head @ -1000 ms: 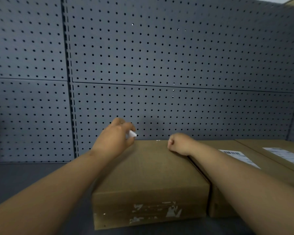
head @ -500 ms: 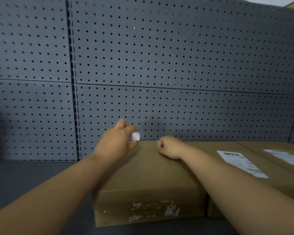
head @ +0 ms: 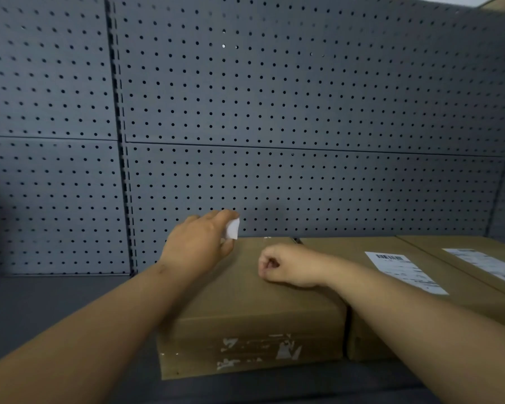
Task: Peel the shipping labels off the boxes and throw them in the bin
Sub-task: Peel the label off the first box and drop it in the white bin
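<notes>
A brown cardboard box sits in front of me on a grey shelf, with torn white label scraps on its front face. My left hand hovers over its far left corner and pinches a small white piece of label. My right hand rests on the box top as a loose fist with nothing visible in it. To the right stands a second box bearing a whole shipping label. A third box with its own label lies at the far right. No bin is in view.
A grey pegboard wall rises straight behind the boxes. The grey shelf surface stretches to the left of the boxes.
My right hand has slid toward me and to the left across the box top. My left hand has lifted the white label piece slightly. The view has shifted a little to the right.
</notes>
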A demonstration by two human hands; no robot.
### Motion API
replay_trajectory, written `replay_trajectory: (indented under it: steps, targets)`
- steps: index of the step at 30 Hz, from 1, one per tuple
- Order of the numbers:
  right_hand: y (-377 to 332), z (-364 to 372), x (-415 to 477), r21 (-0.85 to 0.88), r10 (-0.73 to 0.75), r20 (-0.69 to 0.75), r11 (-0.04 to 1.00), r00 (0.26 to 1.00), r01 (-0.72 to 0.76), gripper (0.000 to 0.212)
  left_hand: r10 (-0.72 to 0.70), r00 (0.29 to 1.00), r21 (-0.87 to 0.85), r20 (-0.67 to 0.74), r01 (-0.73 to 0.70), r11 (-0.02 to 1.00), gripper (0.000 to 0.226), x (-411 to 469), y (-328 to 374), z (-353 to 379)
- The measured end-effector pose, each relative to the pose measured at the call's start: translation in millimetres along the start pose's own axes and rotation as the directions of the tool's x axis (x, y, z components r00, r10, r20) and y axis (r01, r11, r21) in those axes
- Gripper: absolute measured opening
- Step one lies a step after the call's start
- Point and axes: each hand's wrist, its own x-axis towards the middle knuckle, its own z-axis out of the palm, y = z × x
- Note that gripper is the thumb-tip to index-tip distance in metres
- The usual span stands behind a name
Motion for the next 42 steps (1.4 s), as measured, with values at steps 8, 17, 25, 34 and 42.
replay_trajectory:
  steps: [8,17,25,34,42]
  targets:
    - [-5.9,6.6,-26.9,-0.084,-0.099,-0.013,0.992,0.995,0.098,0.013,0.047,0.997,0.159,-0.059,-0.037,0.987,0.051,-0.4,9.7,-0.4]
    - [2.9,4.2,-38.7,-0.129,-0.076,-0.048,0.989,0.996,0.07,0.011,0.058,0.996,0.217,-0.07,-0.041,0.975,0.054,0.1,16.1,-2.5]
    - [4.0,-0.2,-41.6,-0.16,-0.002,-0.101,0.987,0.995,-0.014,0.018,0.046,0.995,0.253,-0.092,-0.021,0.967,0.05,2.4,17.1,-9.7]
    - [8.4,-1.7,-48.1,-0.177,0.017,-0.118,0.983,0.993,-0.038,0.015,0.035,0.993,0.207,-0.113,-0.011,0.978,0.057,-4.0,19.3,-25.3]
    - [15.1,-10.5,-47.3,-0.271,0.103,-0.119,0.953,0.988,-0.132,0.018,0.069,0.984,0.144,-0.162,-0.045,0.989,0.029,-6.3,23.3,-37.3]
